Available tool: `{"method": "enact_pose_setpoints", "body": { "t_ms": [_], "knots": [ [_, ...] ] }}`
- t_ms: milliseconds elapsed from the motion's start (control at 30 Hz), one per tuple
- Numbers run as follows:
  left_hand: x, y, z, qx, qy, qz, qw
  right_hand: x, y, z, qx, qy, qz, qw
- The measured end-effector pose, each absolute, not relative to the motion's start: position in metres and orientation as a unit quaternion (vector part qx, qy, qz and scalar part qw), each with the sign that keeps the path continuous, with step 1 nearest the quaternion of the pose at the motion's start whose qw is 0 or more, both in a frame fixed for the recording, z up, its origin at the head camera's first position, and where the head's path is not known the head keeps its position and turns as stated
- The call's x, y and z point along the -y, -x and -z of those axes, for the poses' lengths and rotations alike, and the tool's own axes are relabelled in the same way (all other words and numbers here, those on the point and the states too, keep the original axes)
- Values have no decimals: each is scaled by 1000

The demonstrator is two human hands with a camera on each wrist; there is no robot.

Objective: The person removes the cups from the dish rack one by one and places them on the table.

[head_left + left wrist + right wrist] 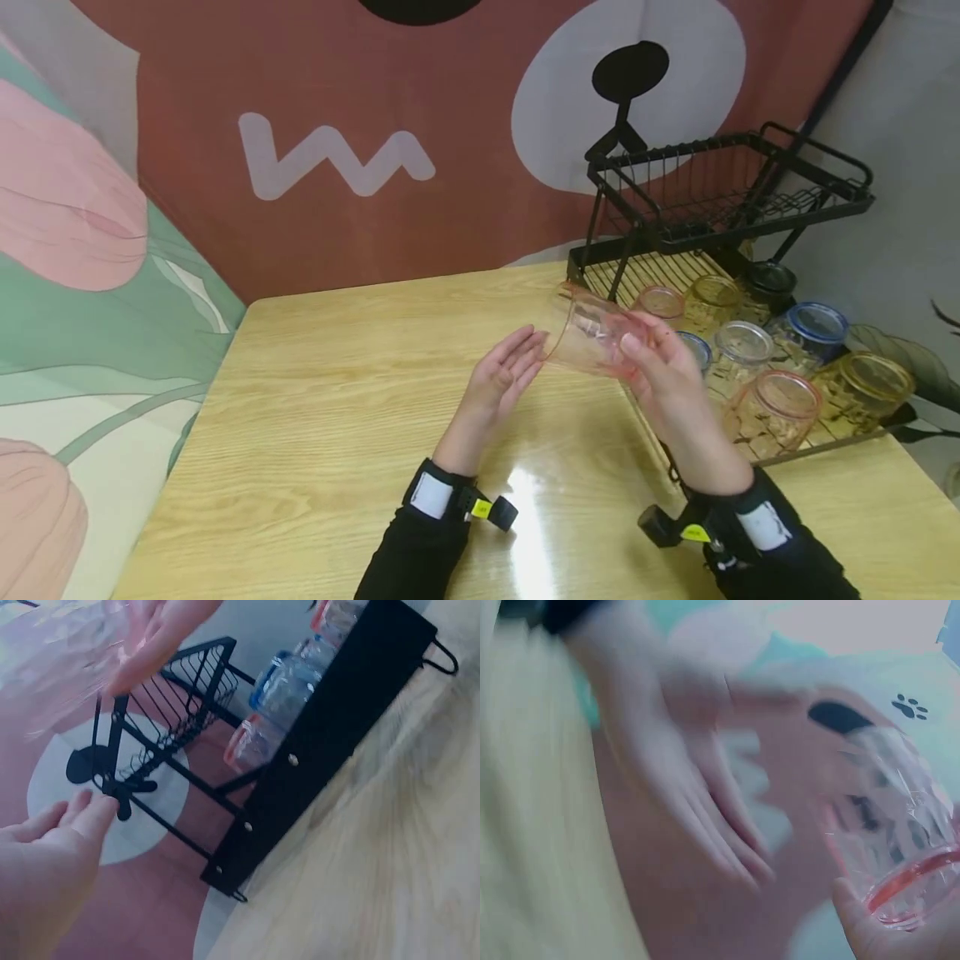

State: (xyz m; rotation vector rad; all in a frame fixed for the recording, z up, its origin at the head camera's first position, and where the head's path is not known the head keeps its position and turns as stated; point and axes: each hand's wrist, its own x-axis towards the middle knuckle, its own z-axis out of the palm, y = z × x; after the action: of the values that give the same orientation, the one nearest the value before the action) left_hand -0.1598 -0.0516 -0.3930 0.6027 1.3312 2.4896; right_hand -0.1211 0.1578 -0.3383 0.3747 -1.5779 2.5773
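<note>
A clear pink-tinted drinking glass (588, 333) is held on its side above the table, its wide mouth facing left. My right hand (678, 408) grips it near the base, thumb on the near side. The glass's faceted wall (892, 817) and reddish base ring show in the right wrist view. My left hand (495, 383) is raised with fingers extended, close to the rim in the head view. In the left wrist view this hand (52, 862) appears apart from the glass (60, 667), holding nothing. The right hand (165, 637) shows only partly there.
A black two-tier dish rack (637, 242) stands on the wooden table (337, 433) at the right. Several glasses with pink, yellow, clear and blue tints, such as a blue one (817, 325), stand on its lower tier. A patterned curtain (337, 233) hangs behind.
</note>
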Motion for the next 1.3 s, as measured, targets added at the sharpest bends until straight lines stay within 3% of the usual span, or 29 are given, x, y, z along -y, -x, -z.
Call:
{"method": "enact_pose_setpoints", "body": {
  "t_ms": [300, 433, 733, 967, 1133, 1300],
  "knots": [
    [52, 162, 378, -406, -309, -859, 39, -113, 129, 353, 295, -160, -920, -202],
    [60, 160, 370, -432, -324, -842, 13, -110, 131, 356, 308, -156, -907, -242],
    [93, 165, 371, -534, -286, -795, -35, -135, 137, 350, 673, -189, -706, -116],
    [148, 185, 382, -600, -139, -782, -92, -188, 148, 337, 870, -161, -467, -2],
    [195, 200, 393, -668, 0, -733, -125, -221, 158, 336, 954, -128, -270, 5],
    [231, 213, 406, -703, 82, -690, -151, -239, 167, 343, 973, -139, -184, 1]
  ]
}}
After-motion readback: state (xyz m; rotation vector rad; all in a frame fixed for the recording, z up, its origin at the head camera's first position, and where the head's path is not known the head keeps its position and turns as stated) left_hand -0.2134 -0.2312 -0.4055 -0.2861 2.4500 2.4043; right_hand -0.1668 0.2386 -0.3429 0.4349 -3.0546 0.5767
